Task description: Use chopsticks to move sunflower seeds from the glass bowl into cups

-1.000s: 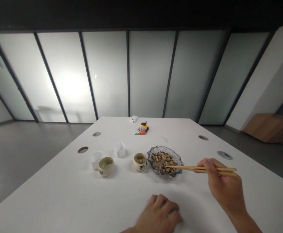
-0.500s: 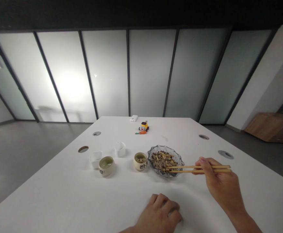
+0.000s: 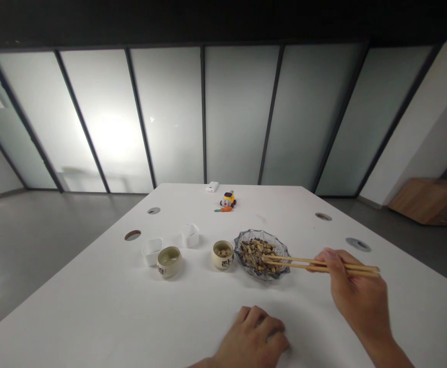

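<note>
The right hand (image 3: 355,296) holds a pair of chopsticks (image 3: 319,265) near the right edge of the white desk (image 3: 93,306). The tips of the chopsticks rest in the seeds (image 3: 257,253) inside a glass dish (image 3: 261,253). The left hand (image 3: 252,340) lies flat on the desk by the near edge, fingers curled. Just left of the dish stands a small cup (image 3: 222,254) with a few seeds in it. Farther left are a green cup (image 3: 168,261) and two little white tubs (image 3: 152,250). A small toy (image 3: 228,200) and a white box (image 3: 211,187) sit near the far edge.
</note>
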Tool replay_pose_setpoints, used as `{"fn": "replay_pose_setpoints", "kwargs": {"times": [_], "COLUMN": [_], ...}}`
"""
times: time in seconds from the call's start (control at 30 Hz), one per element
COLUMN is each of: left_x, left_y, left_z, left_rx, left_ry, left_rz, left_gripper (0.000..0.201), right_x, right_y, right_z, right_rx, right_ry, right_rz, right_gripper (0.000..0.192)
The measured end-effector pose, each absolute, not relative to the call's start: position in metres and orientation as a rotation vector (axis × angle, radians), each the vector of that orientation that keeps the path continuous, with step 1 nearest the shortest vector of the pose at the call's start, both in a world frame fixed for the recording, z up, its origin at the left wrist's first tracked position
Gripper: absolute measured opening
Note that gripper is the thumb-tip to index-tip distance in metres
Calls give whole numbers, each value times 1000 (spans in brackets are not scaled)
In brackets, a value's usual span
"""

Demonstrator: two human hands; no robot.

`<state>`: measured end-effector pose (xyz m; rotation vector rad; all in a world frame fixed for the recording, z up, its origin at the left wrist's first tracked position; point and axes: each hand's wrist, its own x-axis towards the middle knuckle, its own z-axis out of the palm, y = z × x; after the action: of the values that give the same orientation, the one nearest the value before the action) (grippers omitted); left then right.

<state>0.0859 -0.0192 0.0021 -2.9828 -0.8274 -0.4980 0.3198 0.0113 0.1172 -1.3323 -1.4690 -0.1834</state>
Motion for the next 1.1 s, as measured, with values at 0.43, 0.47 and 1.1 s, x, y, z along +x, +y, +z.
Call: {"fn": "replay_pose_setpoints", "kwargs": {"times": [0.43, 0.47, 1.1], "left_x": [90, 89, 86], "left_y": [-19, -19, -21], "left_z": [-7, -8, 5], "left_rx": [-2883, -2876, -2935], "left_ry": [-836, -831, -803], "left_rz": [-503, -515, -487], "left_gripper": [21, 22, 38], "right_x": [267, 264, 312], "right_y": [-6, -6, 7], "right_z": [92, 90, 115], "right_rx": [-837, -815, -1053], "right_ry": [-1582, -1602, -1569], "right_rz": [-127, -118, -333], "right_gripper": [19, 18, 33]}}
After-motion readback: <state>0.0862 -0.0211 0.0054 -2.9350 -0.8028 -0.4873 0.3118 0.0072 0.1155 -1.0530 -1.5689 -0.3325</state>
